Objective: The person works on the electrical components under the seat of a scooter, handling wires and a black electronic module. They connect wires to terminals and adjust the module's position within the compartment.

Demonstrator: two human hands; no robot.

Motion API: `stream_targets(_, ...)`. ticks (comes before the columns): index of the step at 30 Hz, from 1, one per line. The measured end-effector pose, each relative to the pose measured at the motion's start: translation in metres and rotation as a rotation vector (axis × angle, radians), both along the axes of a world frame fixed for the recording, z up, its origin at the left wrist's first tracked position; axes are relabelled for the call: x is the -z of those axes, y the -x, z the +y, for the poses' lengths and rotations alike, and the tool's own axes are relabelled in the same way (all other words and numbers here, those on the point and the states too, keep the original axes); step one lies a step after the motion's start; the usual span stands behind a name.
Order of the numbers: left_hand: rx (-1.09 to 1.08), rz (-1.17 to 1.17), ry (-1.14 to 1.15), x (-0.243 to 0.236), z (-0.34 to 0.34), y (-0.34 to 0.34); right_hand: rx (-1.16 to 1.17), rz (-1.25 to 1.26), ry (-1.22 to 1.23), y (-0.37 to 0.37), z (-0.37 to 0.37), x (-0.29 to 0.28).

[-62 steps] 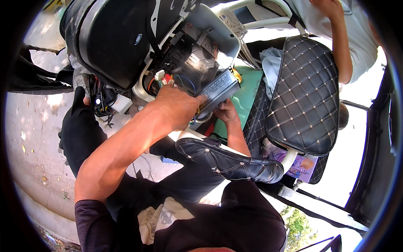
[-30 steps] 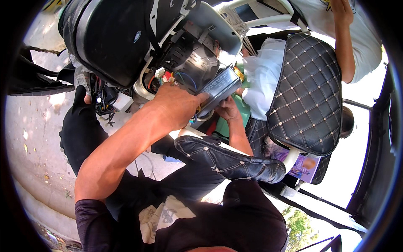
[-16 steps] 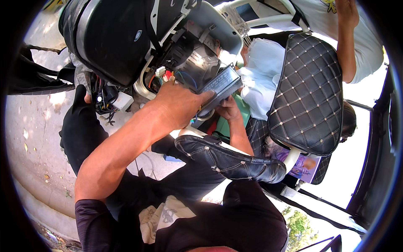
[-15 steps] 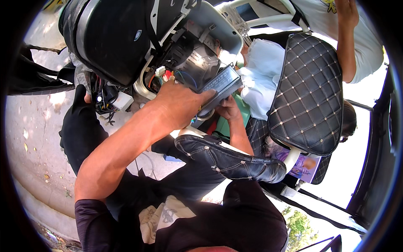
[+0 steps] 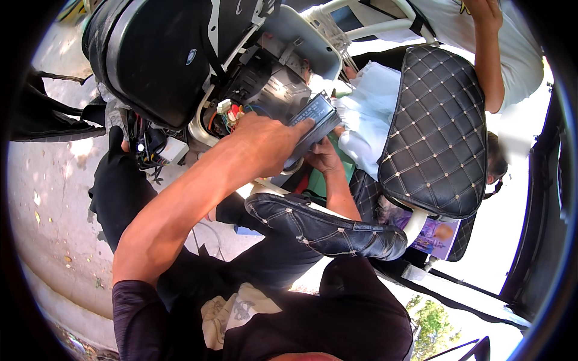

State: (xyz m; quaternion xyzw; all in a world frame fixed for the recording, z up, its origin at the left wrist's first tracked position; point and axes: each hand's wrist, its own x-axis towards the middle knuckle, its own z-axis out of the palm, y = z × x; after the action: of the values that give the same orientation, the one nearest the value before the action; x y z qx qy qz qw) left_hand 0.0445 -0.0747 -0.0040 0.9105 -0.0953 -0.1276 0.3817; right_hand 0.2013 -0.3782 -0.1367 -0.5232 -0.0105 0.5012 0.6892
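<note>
A dark grey metal controller box (image 5: 319,114) with a printed label on its top face is held tilted above the open seat compartment. My left hand (image 5: 265,141) reaches across from the left, its index finger extended onto the label and its other fingers curled at the box's near end, partly hidden. From below and to the right, my right hand (image 5: 325,155) grips the box's underside; the armrest covers part of that forearm. Coloured wires with white and red connectors (image 5: 226,111) emerge beside my left hand. The compartment (image 5: 330,51) holds dark plastic and metal parts.
A black seat (image 5: 162,60) is tipped up at the left. More wiring and a white box (image 5: 173,150) hang below it. A quilted black backrest (image 5: 436,132) and padded armrest (image 5: 325,225) flank my right arm. Another person's arm (image 5: 489,60) shows at the upper right, near white fabric (image 5: 370,102).
The view has shifted slightly. My left index finger has slid a little along the label, while both hands stay at the controller box. The other person's arm is slightly displaced.
</note>
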Motion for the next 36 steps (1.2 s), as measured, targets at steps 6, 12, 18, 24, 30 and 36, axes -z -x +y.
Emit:
stream_targets(6, -0.001, 0.018, -0.036, -0.007, 0.002, 0.000, -0.037, -0.014, -0.002, -0.001, 0.000, 0.003)
stream_targets(12, -0.237, -0.133, 0.064, -0.015, 0.038, 0.013, -0.008, -0.086, 0.031, 0.003, 0.016, -0.014)
stream_targets(18, -0.504, -0.231, 0.200, -0.015, 0.067, 0.035, 0.030, -0.280, 0.456, 0.017, 0.061, -0.061)
stream_targets(24, -0.527, -0.207, 0.385, -0.005, 0.076, 0.041, -0.078, -0.462, 0.774, 0.007, 0.064, -0.046)
stream_targets(30, -0.573, -0.065, 0.679, -0.010, 0.069, 0.035, -0.346, -0.865, 1.011, 0.006, 0.074, -0.051)
stream_targets(36, -0.577, -0.028, 0.756, -0.010, 0.067, 0.037, -0.226, -1.294, 1.288, 0.035, 0.103, -0.097)
